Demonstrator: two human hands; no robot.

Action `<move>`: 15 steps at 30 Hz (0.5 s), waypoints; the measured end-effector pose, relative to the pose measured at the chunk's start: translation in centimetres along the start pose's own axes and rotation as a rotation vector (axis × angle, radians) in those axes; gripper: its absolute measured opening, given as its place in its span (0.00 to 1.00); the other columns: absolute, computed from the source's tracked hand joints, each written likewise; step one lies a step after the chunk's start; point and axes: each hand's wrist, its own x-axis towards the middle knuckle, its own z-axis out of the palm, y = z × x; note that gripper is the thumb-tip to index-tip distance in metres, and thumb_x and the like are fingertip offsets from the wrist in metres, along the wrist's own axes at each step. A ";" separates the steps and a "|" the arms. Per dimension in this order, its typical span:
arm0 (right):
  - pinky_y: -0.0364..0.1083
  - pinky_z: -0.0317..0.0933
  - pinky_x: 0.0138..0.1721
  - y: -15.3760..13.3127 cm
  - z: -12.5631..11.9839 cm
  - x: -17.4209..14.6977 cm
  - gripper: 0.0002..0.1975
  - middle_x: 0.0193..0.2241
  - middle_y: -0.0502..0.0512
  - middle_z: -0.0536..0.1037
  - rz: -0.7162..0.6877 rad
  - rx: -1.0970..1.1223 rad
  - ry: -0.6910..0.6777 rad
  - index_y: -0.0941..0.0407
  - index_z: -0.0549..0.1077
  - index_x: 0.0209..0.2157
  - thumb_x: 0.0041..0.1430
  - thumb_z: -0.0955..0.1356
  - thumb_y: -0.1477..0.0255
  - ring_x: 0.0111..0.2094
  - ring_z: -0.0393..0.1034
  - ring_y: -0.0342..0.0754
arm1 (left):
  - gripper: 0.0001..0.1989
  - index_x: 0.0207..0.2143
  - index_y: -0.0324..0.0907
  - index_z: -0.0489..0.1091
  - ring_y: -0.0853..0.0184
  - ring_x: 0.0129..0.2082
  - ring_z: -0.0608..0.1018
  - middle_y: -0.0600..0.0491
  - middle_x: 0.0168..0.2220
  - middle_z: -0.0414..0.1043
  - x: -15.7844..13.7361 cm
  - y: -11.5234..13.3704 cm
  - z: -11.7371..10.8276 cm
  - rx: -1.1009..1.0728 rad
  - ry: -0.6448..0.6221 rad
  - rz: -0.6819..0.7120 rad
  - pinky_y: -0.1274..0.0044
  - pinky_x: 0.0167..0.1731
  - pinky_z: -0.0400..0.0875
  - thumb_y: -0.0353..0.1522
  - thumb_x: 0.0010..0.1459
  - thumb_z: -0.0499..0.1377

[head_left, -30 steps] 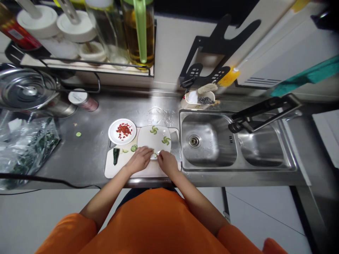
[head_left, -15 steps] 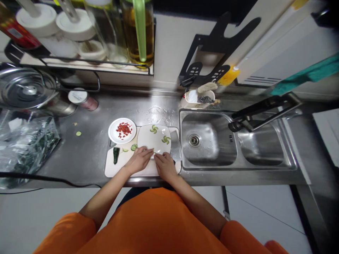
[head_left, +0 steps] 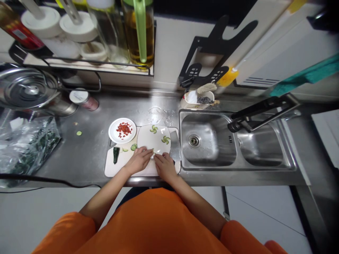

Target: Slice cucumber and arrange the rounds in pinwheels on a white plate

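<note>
A white squarish plate (head_left: 149, 139) rests on the white cutting board (head_left: 113, 171), carrying two green pinwheels of cucumber slices (head_left: 153, 129). At its near edge my left hand (head_left: 139, 160) and my right hand (head_left: 166, 166) meet, fingertips closed around small pale-green cucumber slices that they mostly cover. Left of the plate lie more cut cucumber slices (head_left: 134, 146) and a dark green cucumber end piece (head_left: 116, 155). A round white plate (head_left: 112, 135) of chopped red pieces stands at the board's back left. The broad knife blade (head_left: 174, 144) lies right of the plate, its handle partly hidden by my right hand.
A double steel sink (head_left: 209, 141) with a black faucet (head_left: 251, 114) is at the right. To the left are a plastic bag of greens (head_left: 34, 148), a lidded steel pot (head_left: 31, 90) and a small jar (head_left: 84, 100). A seasoning rack (head_left: 106, 65) hangs above the counter.
Both hands stay at the near edge of the squarish plate, with only a slight shift of the fingertips. The camera view has moved a little.
</note>
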 end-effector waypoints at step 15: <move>0.52 0.54 0.45 1.1 -0.5 0.1 0.15 0.47 0.58 0.72 0.149 0.098 0.065 0.53 0.72 0.48 0.61 0.61 0.72 0.49 0.54 0.55 | 0.14 0.41 0.42 0.73 0.62 0.40 0.74 0.48 0.40 0.75 -3.4 -2.8 -2.5 -0.042 0.407 -0.747 0.72 0.44 0.67 0.36 0.57 0.53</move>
